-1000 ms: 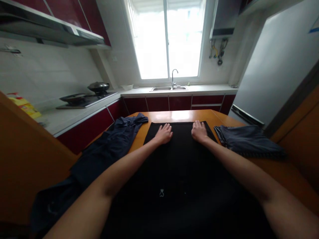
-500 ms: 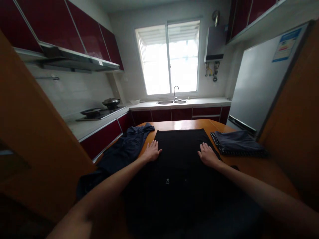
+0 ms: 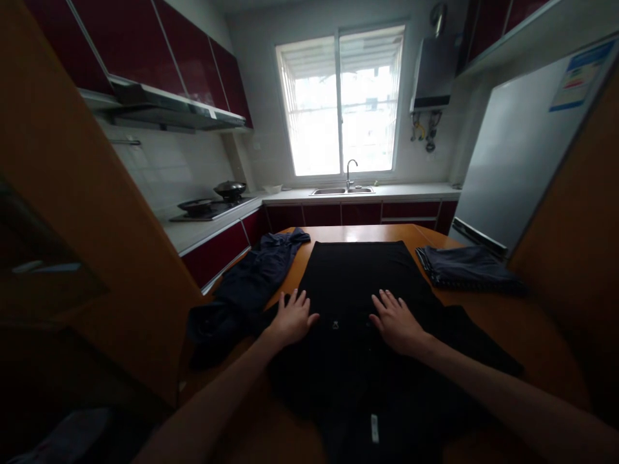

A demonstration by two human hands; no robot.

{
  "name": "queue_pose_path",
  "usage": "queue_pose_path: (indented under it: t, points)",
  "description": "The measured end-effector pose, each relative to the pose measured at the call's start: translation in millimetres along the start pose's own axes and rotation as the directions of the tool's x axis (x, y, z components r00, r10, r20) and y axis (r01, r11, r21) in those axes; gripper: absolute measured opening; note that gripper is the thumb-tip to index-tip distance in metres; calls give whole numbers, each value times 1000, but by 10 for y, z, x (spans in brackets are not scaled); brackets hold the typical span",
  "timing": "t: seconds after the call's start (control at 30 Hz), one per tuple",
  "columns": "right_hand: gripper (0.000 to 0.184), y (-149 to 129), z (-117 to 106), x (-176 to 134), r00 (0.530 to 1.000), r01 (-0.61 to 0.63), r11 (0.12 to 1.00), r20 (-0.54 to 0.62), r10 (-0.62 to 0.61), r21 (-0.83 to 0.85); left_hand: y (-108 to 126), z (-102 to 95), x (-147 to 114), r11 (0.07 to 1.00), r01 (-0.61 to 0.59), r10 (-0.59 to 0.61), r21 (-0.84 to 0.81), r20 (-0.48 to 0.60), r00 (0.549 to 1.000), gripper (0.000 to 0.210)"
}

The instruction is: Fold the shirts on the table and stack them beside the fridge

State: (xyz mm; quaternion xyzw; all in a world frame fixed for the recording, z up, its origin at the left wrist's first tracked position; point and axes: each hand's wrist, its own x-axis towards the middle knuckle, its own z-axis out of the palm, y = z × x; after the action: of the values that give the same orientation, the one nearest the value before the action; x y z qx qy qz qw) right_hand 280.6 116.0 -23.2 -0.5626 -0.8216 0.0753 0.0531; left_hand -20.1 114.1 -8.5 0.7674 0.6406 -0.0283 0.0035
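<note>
A black T-shirt (image 3: 355, 274) lies spread on the wooden table, its hem toward the window and a small pale label near me. There is a small light logo on its chest. My left hand (image 3: 293, 319) rests flat on the shirt's left side, fingers spread, beside the logo. On the right part of the chest lies my right hand (image 3: 395, 322), palm down with the fingers apart. Neither hand grips the cloth. The shirt's right sleeve spreads out past my right forearm; the left sleeve is partly hidden behind my left hand and arm.
A crumpled dark blue garment (image 3: 256, 270) lies along the left of the wooden table (image 3: 348, 233). Folded dark clothes (image 3: 467, 265) sit at the right. Beyond are a counter with a sink (image 3: 343, 191), a stove with pans (image 3: 207, 207) and a fridge (image 3: 512, 148).
Both hands have slid toward me over the shirt, from near its hem to chest level. The camera has tilted down slightly, bringing the neck label and right sleeve into view.
</note>
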Motion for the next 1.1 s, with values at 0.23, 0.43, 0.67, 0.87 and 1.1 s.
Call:
queue_pose_path:
  t: [0.23, 0.43, 0.67, 0.87, 1.1]
  points:
    - [54, -720, 65, 149, 932, 352, 897, -11, -362, 267, -839, -329, 54, 964, 261, -261, 43, 0, 965, 43]
    - [52, -1002, 228, 193, 770, 609, 725, -18, -638, 321, -918, -235, 94, 970, 241, -240, -8, 77, 968, 38]
    - [52, -976, 371, 231, 767, 606, 698, -48, -640, 381, -910, -317, 21, 984, 154, -143, -85, 125, 982, 21]
    - [42, -1019, 359, 275, 879, 464, 607, -248, -408, 645, -802, -400, -9, 710, 76, -82, -700, 24, 996, 49]
    - [58, -965, 330, 426, 996, 89, 264, -85, -25, 960, -314, -251, 84, 28, 101, 127, -994, 104, 986, 72]
